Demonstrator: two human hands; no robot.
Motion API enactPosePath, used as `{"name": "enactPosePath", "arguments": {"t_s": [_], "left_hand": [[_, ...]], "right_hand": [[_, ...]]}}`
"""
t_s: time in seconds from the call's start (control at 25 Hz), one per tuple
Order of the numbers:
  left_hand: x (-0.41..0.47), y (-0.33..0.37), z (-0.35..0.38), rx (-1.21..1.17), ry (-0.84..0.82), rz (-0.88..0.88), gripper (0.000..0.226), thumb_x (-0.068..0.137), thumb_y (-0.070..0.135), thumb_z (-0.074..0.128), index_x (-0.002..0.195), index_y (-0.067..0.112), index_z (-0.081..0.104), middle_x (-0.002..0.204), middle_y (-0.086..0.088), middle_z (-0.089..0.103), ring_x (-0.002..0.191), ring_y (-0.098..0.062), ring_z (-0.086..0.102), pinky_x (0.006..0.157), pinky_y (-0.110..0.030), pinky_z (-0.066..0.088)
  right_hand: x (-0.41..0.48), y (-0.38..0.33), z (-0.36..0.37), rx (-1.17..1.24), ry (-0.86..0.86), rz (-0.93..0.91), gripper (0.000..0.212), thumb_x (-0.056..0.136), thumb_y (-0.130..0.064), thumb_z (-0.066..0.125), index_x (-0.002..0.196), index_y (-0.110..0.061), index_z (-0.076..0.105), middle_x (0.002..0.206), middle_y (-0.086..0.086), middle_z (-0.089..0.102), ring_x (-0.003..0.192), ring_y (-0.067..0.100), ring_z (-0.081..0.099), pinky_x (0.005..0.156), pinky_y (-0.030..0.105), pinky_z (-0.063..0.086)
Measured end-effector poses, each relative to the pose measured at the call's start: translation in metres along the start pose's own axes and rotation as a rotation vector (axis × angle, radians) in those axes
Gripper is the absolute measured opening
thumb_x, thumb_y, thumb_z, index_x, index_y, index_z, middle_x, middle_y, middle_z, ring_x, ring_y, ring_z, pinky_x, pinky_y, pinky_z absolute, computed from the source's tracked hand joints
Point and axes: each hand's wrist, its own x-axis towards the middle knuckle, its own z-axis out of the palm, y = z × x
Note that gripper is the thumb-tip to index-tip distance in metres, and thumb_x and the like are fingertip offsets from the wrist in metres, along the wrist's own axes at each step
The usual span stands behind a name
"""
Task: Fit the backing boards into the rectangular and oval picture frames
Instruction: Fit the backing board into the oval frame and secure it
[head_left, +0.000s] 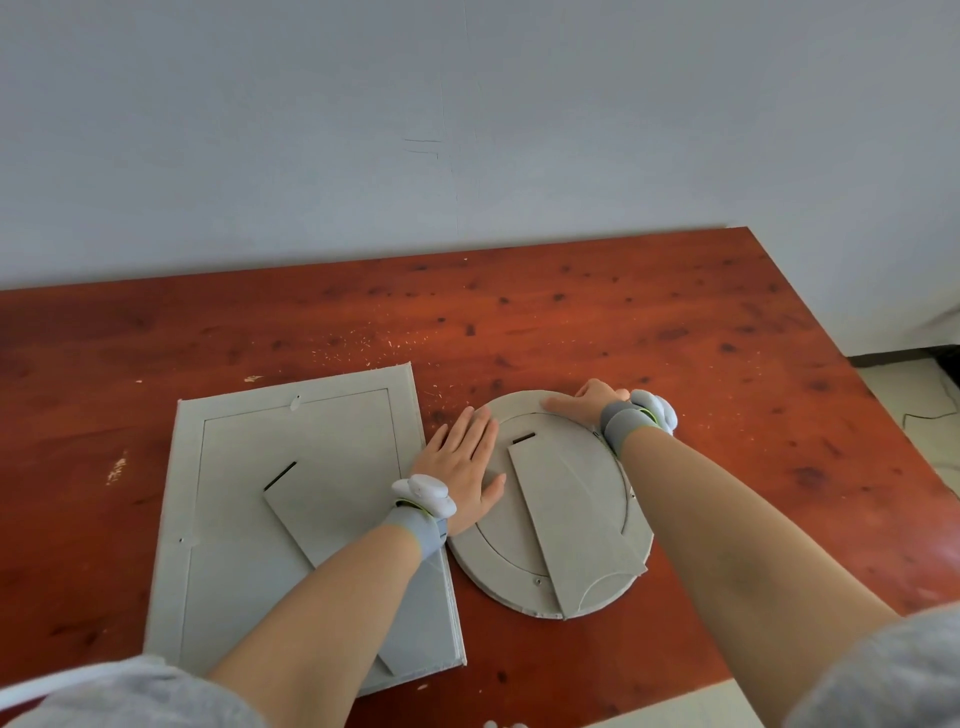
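both boards look seated; left hand (464, 462) and right hand (584, 401), fingers flat and holding nothing, press the oval frame (613, 525), the rectangular frame (187, 519) apparently done.

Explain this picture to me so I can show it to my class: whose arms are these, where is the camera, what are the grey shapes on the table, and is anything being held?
There is no machine here: a person wears a camera on the head, looking down at their own arms. Each wrist carries a grey band with a small white device. On the red-brown wooden table lie two grey picture frames, backs upward. The rectangular frame is on the left, the oval frame on the right. Both have backing boards with fold-out stands in them. The left hand lies flat on the oval frame's left side. The right hand presses its far edge. Nothing is lifted or gripped.
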Motion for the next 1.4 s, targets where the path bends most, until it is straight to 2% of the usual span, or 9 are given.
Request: {"name": "enactPosePath", "arguments": {"t_s": [0.16,0.28,0.56,0.72,0.84,0.96,1.08,1.28,1.4], "left_hand": [[-0.002,0.002,-0.003,-0.008,-0.017,-0.009,0.068,0.095,0.046,0.023,0.149,0.012,-0.001,0.161,-0.003,-0.005,0.148,-0.02,-0.005,0.121,-0.037,0.008],[-0.001,0.002,-0.005,-0.008,-0.029,-0.007,0.068,0.096,0.044,0.026,0.149,0.013,-0.002,0.161,-0.002,-0.007,0.148,-0.019,-0.007,0.122,-0.037,0.007],[-0.003,0.001,-0.003,0.007,-0.031,-0.002,0.09,0.07,0.053,-0.009,0.149,0.012,0.001,0.161,-0.003,-0.002,0.149,-0.02,-0.002,0.121,-0.037,0.008],[0.001,0.004,-0.007,0.052,-0.067,-0.025,0.079,0.082,0.052,-0.005,0.149,0.013,-0.001,0.161,-0.002,-0.004,0.148,-0.02,-0.004,0.121,-0.039,0.004],[-0.003,0.011,-0.012,0.105,-0.075,-0.036,0.06,0.099,0.04,0.02,0.149,0.012,0.003,0.161,-0.002,0.0,0.148,-0.02,-0.003,0.121,-0.043,0.003],[-0.019,0.029,-0.01,0.12,-0.067,0.017,0.06,0.099,0.036,0.024,0.149,0.008,0.005,0.161,-0.005,0.003,0.148,-0.02,-0.002,0.121,-0.043,0.002],[-0.035,0.046,-0.005,0.09,-0.076,-0.009,0.067,0.098,0.04,0.027,0.148,0.004,0.001,0.16,-0.011,-0.002,0.148,-0.024,-0.005,0.121,-0.04,0.001],[-0.049,0.05,0.007,0.108,-0.073,-0.02,0.071,0.098,0.043,0.025,0.147,0.0,-0.001,0.159,-0.017,-0.005,0.148,-0.027,-0.007,0.121,-0.039,-0.003],[-0.05,0.047,0.011,0.104,-0.024,-0.001,0.072,0.096,0.046,0.018,0.147,0.0,-0.004,0.159,-0.017,-0.007,0.147,-0.028,-0.008,0.121,-0.039,-0.004]], "right_hand": [[0.007,-0.003,-0.003,-0.192,-0.062,0.0,0.064,0.072,-0.063,0.063,0.113,-0.016,0.05,0.129,0.012,0.05,0.117,0.028,0.04,0.092,0.037,0.039],[0.008,0.001,-0.004,-0.197,-0.066,-0.015,0.056,0.071,-0.062,0.066,0.106,-0.022,0.047,0.134,0.014,0.043,0.104,0.024,0.038,0.088,0.034,0.038],[-0.007,0.018,0.003,0.035,0.009,-0.042,0.054,0.086,-0.058,0.048,0.126,-0.022,0.052,0.141,0.015,0.04,0.129,0.037,0.038,0.112,0.042,0.03],[-0.022,0.043,0.004,0.232,0.133,-0.102,0.039,0.092,-0.03,0.05,0.124,-0.009,0.058,0.134,0.016,0.056,0.125,0.035,0.048,0.11,0.043,0.037],[-0.04,0.068,0.001,0.282,0.177,-0.033,0.03,0.09,-0.012,0.048,0.114,-0.003,0.064,0.107,0.015,0.064,0.099,0.029,0.059,0.092,0.037,0.047],[-0.058,0.09,-0.001,0.312,0.135,0.045,0.018,0.086,-0.003,0.047,0.091,-0.002,0.065,0.071,0.011,0.052,0.055,0.02,0.04,0.051,0.026,0.038],[-0.065,0.107,0.009,0.283,0.096,0.052,0.029,0.087,0.0,0.048,0.111,0.006,0.062,0.068,0.009,0.051,0.051,0.016,0.038,0.044,0.023,0.034],[-0.069,0.111,0.024,0.383,0.171,0.026,0.041,0.091,-0.004,0.05,0.131,0.004,0.048,0.128,0.02,0.056,0.117,0.033,0.053,0.096,0.035,0.043],[-0.065,0.112,0.028,0.393,0.164,0.027,0.043,0.091,-0.009,0.051,0.132,0.001,0.045,0.138,0.018,0.051,0.125,0.033,0.049,0.101,0.036,0.041]]}}
